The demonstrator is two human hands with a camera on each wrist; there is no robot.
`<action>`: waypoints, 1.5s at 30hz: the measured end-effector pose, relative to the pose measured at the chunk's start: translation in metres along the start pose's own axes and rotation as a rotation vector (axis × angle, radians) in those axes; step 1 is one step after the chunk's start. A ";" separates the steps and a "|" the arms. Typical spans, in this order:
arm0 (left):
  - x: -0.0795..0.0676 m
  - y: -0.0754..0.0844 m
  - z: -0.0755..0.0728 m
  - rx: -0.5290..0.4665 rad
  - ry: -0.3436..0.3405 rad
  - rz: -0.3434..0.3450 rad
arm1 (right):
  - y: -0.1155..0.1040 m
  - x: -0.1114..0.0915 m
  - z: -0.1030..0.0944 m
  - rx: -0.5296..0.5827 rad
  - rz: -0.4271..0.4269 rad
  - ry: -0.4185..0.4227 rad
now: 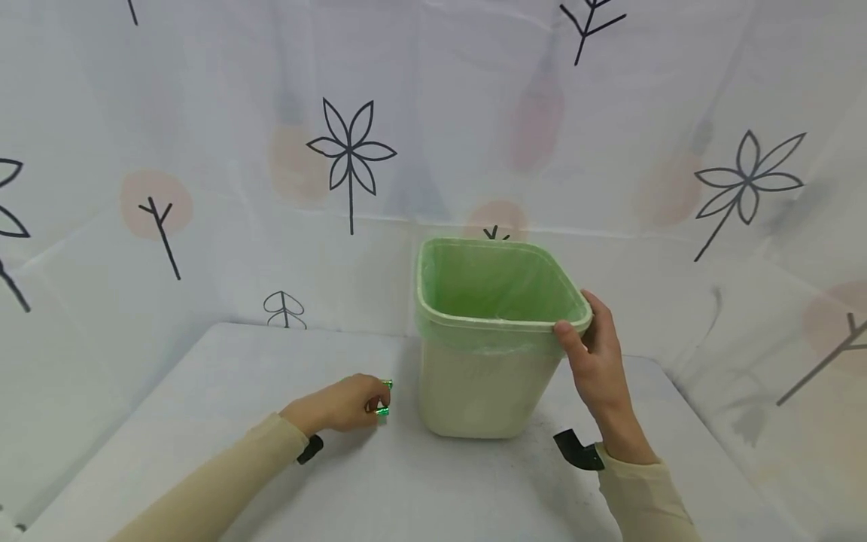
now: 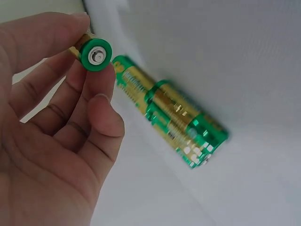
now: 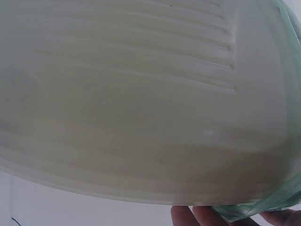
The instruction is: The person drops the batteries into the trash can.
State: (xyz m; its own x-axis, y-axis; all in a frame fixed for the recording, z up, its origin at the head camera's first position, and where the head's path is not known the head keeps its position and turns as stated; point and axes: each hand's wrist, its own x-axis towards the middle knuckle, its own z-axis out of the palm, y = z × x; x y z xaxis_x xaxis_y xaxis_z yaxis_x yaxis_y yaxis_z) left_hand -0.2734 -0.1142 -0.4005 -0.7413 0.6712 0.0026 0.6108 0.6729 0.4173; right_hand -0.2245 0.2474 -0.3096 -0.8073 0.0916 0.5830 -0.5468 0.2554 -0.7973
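Observation:
Between thumb and fingers my left hand pinches a green and gold battery, its metal button end facing the left wrist camera. Close beyond the fingers, more green and gold batteries lie together on the white table. To the right stands a pale green trash can with a thin green liner folded over its rim. My right hand grips the can's right rim, thumb on the near side. The right wrist view is mostly filled by the can's ribbed wall, with some fingertips below it.
A white cloth covers the table. Behind it hangs a pale curtain printed with flowers and small trees. Black curved mounts are strapped at both wrists.

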 end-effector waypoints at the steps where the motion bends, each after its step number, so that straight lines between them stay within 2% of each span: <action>1: 0.000 0.001 -0.003 -0.003 0.002 0.001 | 0.000 0.000 0.000 -0.001 0.000 0.001; 11: -0.001 0.015 -0.045 0.045 0.068 0.004 | 0.001 -0.001 -0.001 -0.030 0.000 0.002; 23: 0.005 0.050 -0.114 0.123 0.140 0.042 | 0.002 -0.003 -0.001 -0.063 0.015 0.006; 28: 0.006 0.058 -0.138 0.145 0.191 0.056 | 0.003 -0.003 0.002 -0.037 0.019 -0.002; 34: 0.004 0.072 -0.171 0.124 0.287 0.087 | 0.004 -0.002 0.005 -0.022 0.012 -0.018; 39: 0.019 0.089 -0.188 0.140 0.314 0.143 | 0.003 -0.003 0.001 -0.038 0.017 -0.008; 45: 0.047 0.114 -0.191 0.154 0.280 0.192 | 0.002 -0.003 -0.003 -0.037 0.007 -0.001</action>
State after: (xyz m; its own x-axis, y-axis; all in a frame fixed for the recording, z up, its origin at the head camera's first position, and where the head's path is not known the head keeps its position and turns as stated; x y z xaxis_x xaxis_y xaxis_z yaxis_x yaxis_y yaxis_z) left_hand -0.2917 -0.0660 -0.1789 -0.6432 0.6932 0.3253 0.7653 0.5959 0.2434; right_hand -0.2225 0.2502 -0.3129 -0.8113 0.0928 0.5772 -0.5326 0.2900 -0.7952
